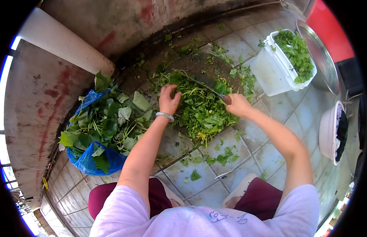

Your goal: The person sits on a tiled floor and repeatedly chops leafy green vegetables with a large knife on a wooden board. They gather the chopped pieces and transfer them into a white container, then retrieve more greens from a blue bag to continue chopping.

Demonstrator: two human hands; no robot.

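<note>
My right hand (239, 105) grips the brown handle of a knife (207, 87), whose blade slants up and left over a pile of chopped leafy greens (204, 115). At the pile's upper left edge is my left hand (168, 99), with a pale bangle at its wrist. Its fingers are bent, with the thumb apart from them, and nothing shows between them. The blade's far end lies among the greens, so its tip is hard to make out. Under the pile is a dark, wet surface (189, 63), mostly covered by scraps.
Left stands a blue plastic bag (94, 166) overflowing with leafy stems (112, 115). A white plastic tub (271, 75) of cut greens (296, 56) is at upper right, beside a metal basin (322, 56). A pale basin (327, 134) holds dark material. Leaf scraps (225, 157) litter the floor tiles; a pipe (68, 41) meets the wall.
</note>
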